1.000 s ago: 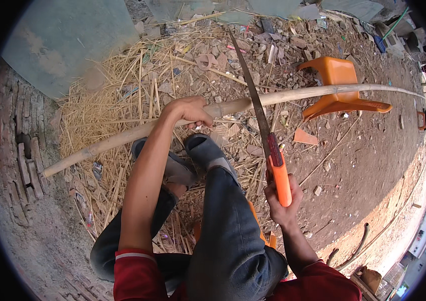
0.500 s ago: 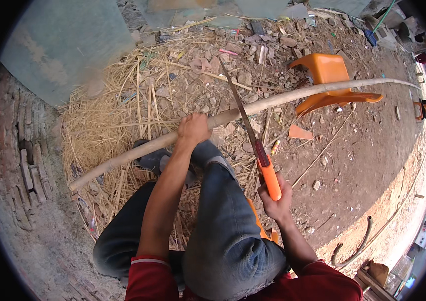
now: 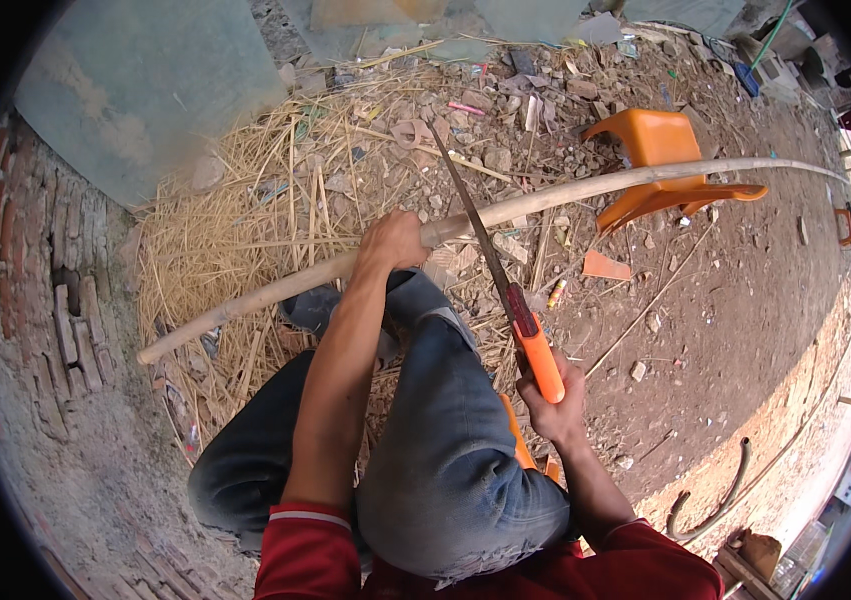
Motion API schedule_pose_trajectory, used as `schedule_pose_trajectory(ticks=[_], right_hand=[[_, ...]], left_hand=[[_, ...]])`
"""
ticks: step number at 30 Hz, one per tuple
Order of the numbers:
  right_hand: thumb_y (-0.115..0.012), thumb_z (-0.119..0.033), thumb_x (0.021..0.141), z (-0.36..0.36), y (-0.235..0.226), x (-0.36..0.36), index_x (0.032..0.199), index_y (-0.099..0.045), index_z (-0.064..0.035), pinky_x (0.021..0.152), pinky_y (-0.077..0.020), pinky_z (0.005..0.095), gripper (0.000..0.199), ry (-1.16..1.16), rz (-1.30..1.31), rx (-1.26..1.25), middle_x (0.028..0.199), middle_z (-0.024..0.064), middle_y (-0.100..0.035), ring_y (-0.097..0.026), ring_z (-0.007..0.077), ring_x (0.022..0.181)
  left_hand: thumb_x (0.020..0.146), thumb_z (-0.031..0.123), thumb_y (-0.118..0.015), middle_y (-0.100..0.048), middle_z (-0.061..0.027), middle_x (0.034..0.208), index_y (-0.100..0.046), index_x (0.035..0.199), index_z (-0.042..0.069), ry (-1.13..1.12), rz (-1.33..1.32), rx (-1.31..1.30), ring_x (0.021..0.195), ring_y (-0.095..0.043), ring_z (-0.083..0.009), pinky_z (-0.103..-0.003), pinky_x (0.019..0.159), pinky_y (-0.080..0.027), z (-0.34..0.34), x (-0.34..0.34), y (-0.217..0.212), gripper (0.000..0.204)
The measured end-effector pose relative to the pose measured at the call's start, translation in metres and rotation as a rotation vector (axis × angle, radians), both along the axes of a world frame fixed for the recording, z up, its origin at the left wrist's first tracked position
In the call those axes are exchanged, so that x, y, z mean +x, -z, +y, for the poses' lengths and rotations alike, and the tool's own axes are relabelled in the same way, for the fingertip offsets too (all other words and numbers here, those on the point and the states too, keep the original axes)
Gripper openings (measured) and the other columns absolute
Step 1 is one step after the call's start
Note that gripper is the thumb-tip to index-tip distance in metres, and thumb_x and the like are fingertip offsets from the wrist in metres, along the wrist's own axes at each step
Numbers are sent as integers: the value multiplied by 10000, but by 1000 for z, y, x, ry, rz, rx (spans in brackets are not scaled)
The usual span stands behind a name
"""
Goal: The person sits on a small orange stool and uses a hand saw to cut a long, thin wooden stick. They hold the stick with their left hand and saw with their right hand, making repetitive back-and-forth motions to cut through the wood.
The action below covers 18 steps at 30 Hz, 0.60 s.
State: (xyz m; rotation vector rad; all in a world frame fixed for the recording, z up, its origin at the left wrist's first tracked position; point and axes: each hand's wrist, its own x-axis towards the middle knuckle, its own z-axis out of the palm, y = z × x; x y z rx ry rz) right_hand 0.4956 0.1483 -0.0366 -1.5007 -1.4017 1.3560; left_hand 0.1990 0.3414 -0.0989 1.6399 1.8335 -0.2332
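Observation:
My left hand [image 3: 394, 240] is wrapped around a long pale bamboo pole [image 3: 245, 303] and presses it down near my bent knee. The pole slants from the straw at lower left up to the far right, where it crosses an orange plastic chair [image 3: 663, 140]. In my right hand [image 3: 557, 398] is a handsaw [image 3: 490, 250], gripped by its orange handle. Its dark, tapering blade lies across the pole just right of my left hand, pointing away from me. Whether the teeth have cut into the bamboo I cannot tell.
Dry straw [image 3: 215, 230] and broken rubble [image 3: 495, 158] cover the ground ahead. A worn brick wall [image 3: 75, 330] stands close at left, with a greenish panel [image 3: 145, 90] behind the straw. At lower right lies a curved stick [image 3: 735, 480].
The saw has slid slightly back toward me across the pole. My left hand still holds the pole, whose left end appears a little higher. The whole view has shifted slightly.

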Motion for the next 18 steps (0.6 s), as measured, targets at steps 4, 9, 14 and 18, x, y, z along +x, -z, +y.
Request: schedule_pose_trajectory(ticks=[4, 9, 14, 18], right_hand=[[-686, -21, 792, -1, 0, -5, 994, -666, 12, 649, -528, 303, 205, -19, 31, 30, 740, 45, -667, -624, 124, 647], [-695, -23, 786, -4, -11, 0, 1016, -677, 18, 644, -528, 310, 234, -44, 5, 8, 726, 47, -662, -626, 135, 638], [-704, -46, 778, -3, -25, 2, 986, -674, 17, 636, -522, 310, 220, -60, -28, -35, 721, 55, -660, -632, 146, 632], [-679, -43, 772, 5, -21, -1, 947, -656, 14, 636, -511, 308, 186, -97, -31, -1, 716, 55, -648, -625, 143, 636]], left_hand=[[759, 212, -805, -757, -248, 1149, -789, 1085, -12, -9, -7, -4, 1087, -743, -387, -447, 986, -593, -1, -1, 4, 396], [755, 191, -789, -761, -246, 1131, -788, 1088, -6, -4, -38, 14, 1077, -744, -382, -452, 981, -590, -2, 0, -1, 387], [762, 178, -766, -761, -247, 1126, -791, 1091, 9, -3, -13, -5, 1078, -743, -380, -456, 972, -592, -4, -3, 2, 371], [767, 165, -754, -762, -240, 1131, -791, 1092, 12, -23, -16, -1, 1080, -742, -381, -456, 970, -592, -4, -3, 5, 361]])
